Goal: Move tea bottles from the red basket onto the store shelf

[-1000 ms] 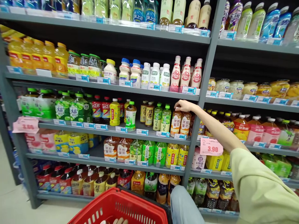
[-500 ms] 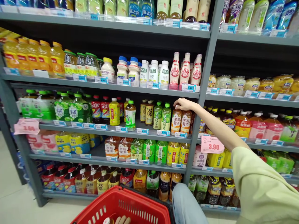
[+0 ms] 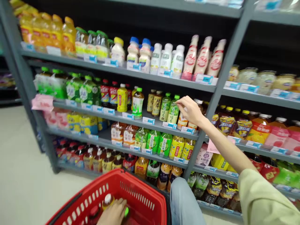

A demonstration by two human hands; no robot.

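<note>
A person's right hand (image 3: 189, 109) reaches to a grey metal shelf unit (image 3: 131, 73), its bent fingers at the neck of a slim green plastic bottle with a pale green label and green cap (image 3: 173, 112). The fingers curl in towards the thumb; whether they pinch the bottle or only lie against it, I cannot tell. The bottle stands on a middle shelf, its base by the price tags, close beside a matching green bottle (image 3: 165, 107). Behind and below the hand are 2 bottles with orange-and-white labels (image 3: 182, 121), partly hidden.

The left hand (image 3: 114, 212) is down inside a red plastic basket with slotted walls (image 3: 140, 184), back upward; its grip is hidden. Around it are an amber bottle with a white cap (image 3: 107, 200), a dark bottle with a red cap (image 3: 95, 211) and a bright green cap (image 3: 127, 212). So at least 2 bottles already lie in the basket, while the slim green bottle appears not yet lifted.

The shelves carry rows of drinks, jars to the right, and blue-and-white price tags along their edges. A pink price card (image 3: 42, 103) hangs at the left. The shop floor (image 3: 21, 150) is pale and smooth; a knee in light blue denim (image 3: 186, 200) rises beside the basket.
</note>
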